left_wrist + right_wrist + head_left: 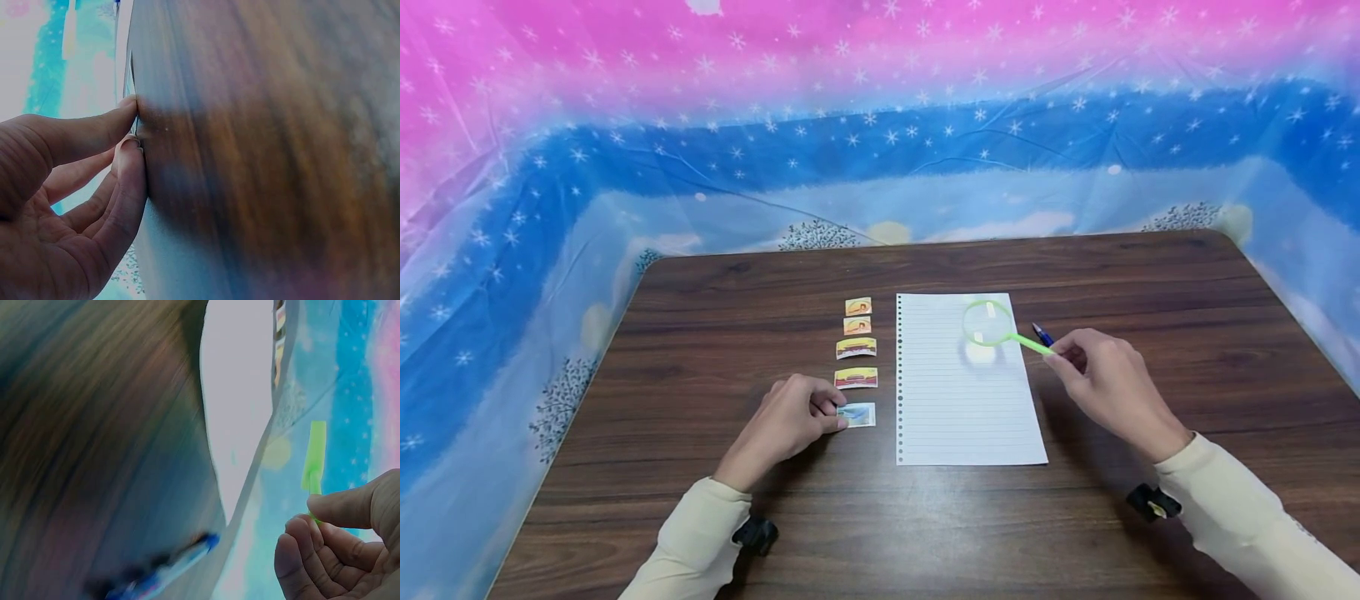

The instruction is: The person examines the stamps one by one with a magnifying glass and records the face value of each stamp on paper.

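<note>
My left hand has its thumb and fingers at the left edge of a small blue-and-white stamp, pinching it low at the tabletop. That stamp is the nearest one in a column of stamps. Between thumb and fingertips my right hand grips the thin handle of a green magnifying glass. Its round lens hangs over the upper right of a lined sheet of paper, casting a bright spot and shadow there. In the right wrist view the green handle rises from the pinched fingers.
Beyond the held stamp lie two yellow-and-red stamps and two smaller orange stamps. A blue pen rests right of the sheet, partly behind the right hand. The brown wooden table ends at a snowflake-patterned cloth backdrop.
</note>
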`<state>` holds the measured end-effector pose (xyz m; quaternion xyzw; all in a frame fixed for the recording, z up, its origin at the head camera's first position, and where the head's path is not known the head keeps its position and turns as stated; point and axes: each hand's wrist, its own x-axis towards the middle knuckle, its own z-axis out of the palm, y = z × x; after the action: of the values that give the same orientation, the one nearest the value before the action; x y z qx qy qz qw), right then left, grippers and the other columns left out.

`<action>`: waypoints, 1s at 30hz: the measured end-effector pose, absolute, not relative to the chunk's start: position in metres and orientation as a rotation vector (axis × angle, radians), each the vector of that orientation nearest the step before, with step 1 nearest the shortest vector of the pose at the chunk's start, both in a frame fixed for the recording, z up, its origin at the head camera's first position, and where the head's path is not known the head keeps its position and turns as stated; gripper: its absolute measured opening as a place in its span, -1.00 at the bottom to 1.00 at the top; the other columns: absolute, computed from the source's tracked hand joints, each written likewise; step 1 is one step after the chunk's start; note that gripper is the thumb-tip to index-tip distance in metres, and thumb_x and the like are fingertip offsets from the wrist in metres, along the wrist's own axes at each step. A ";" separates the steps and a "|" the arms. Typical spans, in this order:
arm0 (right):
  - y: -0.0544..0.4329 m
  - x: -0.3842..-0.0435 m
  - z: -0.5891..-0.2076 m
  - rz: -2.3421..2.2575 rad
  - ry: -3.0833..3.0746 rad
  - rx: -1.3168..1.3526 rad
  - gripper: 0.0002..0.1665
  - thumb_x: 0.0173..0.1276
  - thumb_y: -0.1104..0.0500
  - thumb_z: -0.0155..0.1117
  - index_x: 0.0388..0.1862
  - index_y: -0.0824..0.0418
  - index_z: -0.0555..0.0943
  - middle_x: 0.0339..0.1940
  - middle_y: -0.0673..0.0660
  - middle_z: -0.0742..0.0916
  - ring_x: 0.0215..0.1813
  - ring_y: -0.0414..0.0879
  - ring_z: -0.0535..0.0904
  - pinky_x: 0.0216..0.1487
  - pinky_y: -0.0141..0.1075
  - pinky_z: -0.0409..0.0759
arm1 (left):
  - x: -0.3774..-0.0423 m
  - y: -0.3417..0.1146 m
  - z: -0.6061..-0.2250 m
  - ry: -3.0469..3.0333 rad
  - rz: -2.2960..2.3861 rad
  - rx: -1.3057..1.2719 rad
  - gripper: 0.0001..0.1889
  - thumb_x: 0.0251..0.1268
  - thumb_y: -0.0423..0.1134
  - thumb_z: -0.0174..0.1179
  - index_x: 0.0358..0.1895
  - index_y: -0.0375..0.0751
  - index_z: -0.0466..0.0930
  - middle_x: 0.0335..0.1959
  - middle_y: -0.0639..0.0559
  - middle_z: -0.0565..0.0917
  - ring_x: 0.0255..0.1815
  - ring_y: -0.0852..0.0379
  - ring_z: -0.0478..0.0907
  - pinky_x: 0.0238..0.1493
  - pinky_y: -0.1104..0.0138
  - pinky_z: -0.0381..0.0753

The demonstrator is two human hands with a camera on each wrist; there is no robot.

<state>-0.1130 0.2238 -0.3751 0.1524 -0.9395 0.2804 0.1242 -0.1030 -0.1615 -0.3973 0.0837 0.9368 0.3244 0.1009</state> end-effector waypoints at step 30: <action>0.309 -0.117 -0.400 0.696 -2.801 0.101 -0.83 0.41 0.28 0.33 -0.23 0.43 0.70 -0.46 0.22 0.72 -0.56 -0.07 0.42 -0.52 -0.23 0.31 | -0.104 -0.161 -0.397 2.779 0.930 0.241 -0.88 0.15 -0.28 0.51 -0.27 -0.12 0.77 -0.47 0.17 0.63 -0.44 0.24 0.53 -0.29 0.29 0.56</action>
<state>-0.1173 0.3089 -0.4003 0.0348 -0.9621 0.2392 0.1263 -0.1043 -0.1606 -0.3973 0.0817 0.9403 0.3148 0.1004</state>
